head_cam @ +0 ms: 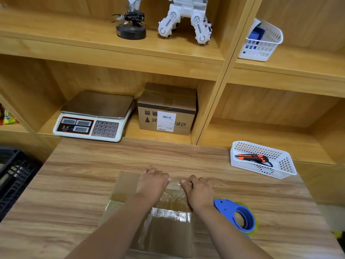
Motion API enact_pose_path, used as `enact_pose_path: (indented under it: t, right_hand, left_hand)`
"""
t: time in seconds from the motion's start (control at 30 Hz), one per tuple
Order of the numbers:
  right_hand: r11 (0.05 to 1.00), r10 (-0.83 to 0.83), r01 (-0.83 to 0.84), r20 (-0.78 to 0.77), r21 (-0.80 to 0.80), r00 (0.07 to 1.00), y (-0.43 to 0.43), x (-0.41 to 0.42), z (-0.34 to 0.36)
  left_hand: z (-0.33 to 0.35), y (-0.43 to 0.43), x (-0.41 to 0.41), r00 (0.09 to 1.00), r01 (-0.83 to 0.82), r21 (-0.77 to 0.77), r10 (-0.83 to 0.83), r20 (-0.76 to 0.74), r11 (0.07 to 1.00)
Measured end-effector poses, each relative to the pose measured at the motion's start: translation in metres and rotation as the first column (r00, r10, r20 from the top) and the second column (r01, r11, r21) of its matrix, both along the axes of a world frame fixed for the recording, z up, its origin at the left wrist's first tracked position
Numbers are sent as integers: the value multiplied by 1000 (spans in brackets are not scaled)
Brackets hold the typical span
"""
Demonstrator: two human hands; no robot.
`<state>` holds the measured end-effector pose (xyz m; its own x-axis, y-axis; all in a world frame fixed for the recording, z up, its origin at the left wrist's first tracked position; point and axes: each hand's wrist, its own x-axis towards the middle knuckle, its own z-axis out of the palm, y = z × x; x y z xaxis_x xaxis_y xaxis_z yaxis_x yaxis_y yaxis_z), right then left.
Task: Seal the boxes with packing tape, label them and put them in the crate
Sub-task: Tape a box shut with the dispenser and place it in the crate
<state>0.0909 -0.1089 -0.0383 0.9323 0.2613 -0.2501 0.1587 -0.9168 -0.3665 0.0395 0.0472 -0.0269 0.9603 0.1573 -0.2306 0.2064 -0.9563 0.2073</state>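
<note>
My left hand [152,181] and right hand [198,191] press on the cardboard box [168,236], lower centre, fingers bent over its far edge, seemingly flattening clear tape [172,198]; tape dispenser [237,215] just right of it.

wood shelving [130,58], wood-grain table [78,184]

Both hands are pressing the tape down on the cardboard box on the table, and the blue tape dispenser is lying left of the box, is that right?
Not quite: the head view shows the blue tape dispenser lying right of the cardboard box, not left. The left hand and right hand do press the tape down on it, on the table.
</note>
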Motion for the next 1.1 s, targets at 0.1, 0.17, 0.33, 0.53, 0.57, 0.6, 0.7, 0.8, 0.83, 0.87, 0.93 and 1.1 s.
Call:
enact_pose_path:
  t: [0.1,0.17,0.33,0.53,0.57,0.6,0.7,0.8,0.83,0.87,0.93,1.1]
  right_hand:
    - [998,53,-53,-3,33,999,-1,2,-1]
    - [996,55,-54,-12,74,998,-3,2,-2]
    - [994,41,-38,-27,101,999,-6,2,-2]
    - [990,142,-141,-52,27,988,-9,8,4]
    - [986,170,-169,-56,12,984,-9,8,7]
    - [980,197,-198,-62,-4,978,-8,7,9]
    - [968,249,-251,-51,-31,967,0,2,10]
    - [972,232,-232,-26,-29,972,7,-3,5]
    - [972,233,-234,-23,-33,972,9,-4,4]
    - [972,231,-232,-29,-24,973,10,-4,2]
    - [977,213,-211,-51,39,976,10,-3,1]
    - [964,150,-125,-94,236,984,1,3,-5]
  left_hand:
    - [0,8,0,999,32,11,-32,16,999]
    - [-3,16,-3,1000,24,19,-24,14,1000]
    - [-8,22,-6,1000,3,37,-4,18,999]
    - [-12,21,-6,1000,10,39,-11,9,999]
    - [-12,21,-6,1000,10,36,-10,12,999]
    - [-12,22,-6,1000,7,32,-7,15,999]
    - [-10,21,-4,999,7,34,-8,31,999]
    - [-12,20,-7,999,5,46,-7,35,999]
    - [-13,21,-8,999,0,48,-2,44,999]
    - [-13,22,-9,999,-2,49,-1,50,999]
    - [-12,24,-10,998,6,39,-8,60,999]
    - [-4,24,-10,996,63,-68,-67,-62,996]
